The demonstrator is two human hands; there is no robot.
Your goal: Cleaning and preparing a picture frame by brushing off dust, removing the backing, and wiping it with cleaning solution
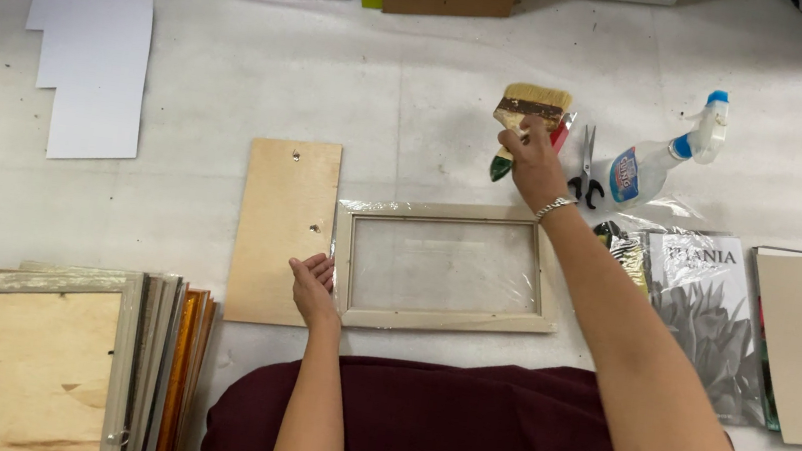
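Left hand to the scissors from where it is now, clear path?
Probably not easily: the left hand rests by the wooden frame, and the right hand, on the brush, lies before the scissors.

right hand reaches far forward, fingers closed; left hand rests open, near.

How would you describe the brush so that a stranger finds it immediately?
Start at the pale wooden frame in the middle. Beyond its far right corner, the right hand grips a wide flat brush. Unlike the scissors and spray bottle beside it, it has blond bristles.
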